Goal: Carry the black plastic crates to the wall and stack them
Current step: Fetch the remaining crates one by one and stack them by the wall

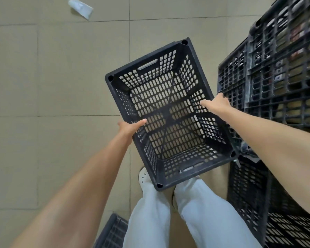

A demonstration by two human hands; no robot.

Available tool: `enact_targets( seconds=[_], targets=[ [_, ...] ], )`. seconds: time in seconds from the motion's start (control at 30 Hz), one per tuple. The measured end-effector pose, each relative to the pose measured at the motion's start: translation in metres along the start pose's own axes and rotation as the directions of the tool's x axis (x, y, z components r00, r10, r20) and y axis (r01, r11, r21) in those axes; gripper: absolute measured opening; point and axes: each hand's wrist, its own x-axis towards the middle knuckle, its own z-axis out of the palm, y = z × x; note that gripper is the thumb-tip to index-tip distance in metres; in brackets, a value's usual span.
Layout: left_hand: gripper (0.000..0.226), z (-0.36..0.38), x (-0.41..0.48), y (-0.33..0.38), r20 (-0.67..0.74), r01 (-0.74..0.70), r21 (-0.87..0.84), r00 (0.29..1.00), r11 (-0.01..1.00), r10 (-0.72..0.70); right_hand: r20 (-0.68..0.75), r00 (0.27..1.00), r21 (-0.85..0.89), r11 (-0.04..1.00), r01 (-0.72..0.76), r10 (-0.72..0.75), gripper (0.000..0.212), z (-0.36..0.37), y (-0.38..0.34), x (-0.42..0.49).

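Tiled floor [61, 86], one black crate [168, 113], two hands gripping

The floor [61, 72] is covered in large beige tiles with thin dark joints, with white paper scrap [80, 8] lying near its far edge.

I stand in a storeroom or warehouse: bare tiled floor [61, 68], black plastic crates [276, 77] stacked high beside me.
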Motion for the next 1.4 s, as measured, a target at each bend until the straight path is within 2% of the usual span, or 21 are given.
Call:
enact_targets(
  seconds=[0.17,0.33,0.47,0.6,0.77,0.97,1.1,1.27,1.4],
  targets=[
    [0.113,-0.052,-0.044,0.018,-0.076,-0.087,0.053,0.993,0.995,0.091,-0.019,0.994,-0.110,0.989,0.102,-0.105,0.086,-0.019,-0.034,-0.061],
    [0.095,-0.122,-0.106,0.040,-0.155,-0.155,0.149,0.972,0.977,0.178,-0.009,0.976,-0.196,0.958,0.211,-0.217,0.077,-0.051,-0.077,-0.133],
    [0.082,-0.183,-0.163,0.038,-0.225,-0.178,0.314,0.940,0.933,0.256,0.015,0.953,-0.331,0.898,0.289,-0.301,0.074,-0.067,-0.119,-0.196],
    [0.079,-0.246,-0.213,0.024,-0.352,-0.132,0.342,0.900,0.930,0.257,0.079,0.915,-0.436,0.812,0.388,-0.395,0.076,-0.069,-0.169,-0.270],
    [0.082,-0.334,-0.260,-0.013,-0.486,-0.078,0.208,0.857,0.975,0.172,0.148,0.814,-0.589,0.611,0.529,-0.561,0.066,-0.050,-0.237,-0.368],
    [0.084,-0.442,-0.299,-0.076,-0.565,-0.005,-0.001,0.825,1.000,0.004,0.295,0.680,-0.634,0.395,0.665,-0.671,0.059,0.013,-0.313,-0.485],
    [0.087,-0.514,-0.314,-0.110,-0.609,0.025,-0.036,0.792,0.999,-0.042,0.336,0.648,-0.664,0.316,0.678,-0.684,0.054,0.064,-0.366,-0.559],
    [0.091,-0.613,-0.317,-0.140,-0.656,0.045,-0.097,0.749,0.994,-0.098,0.393,0.566,-0.689,0.175,0.703,-0.725,0.060,0.132,-0.437,-0.641],
    [0.087,-0.688,-0.315,-0.163,-0.686,0.071,-0.144,0.712,0.987,-0.151,0.443,0.537,-0.705,0.091,0.703,-0.718,0.063,0.185,-0.489,-0.698]
  ],
)
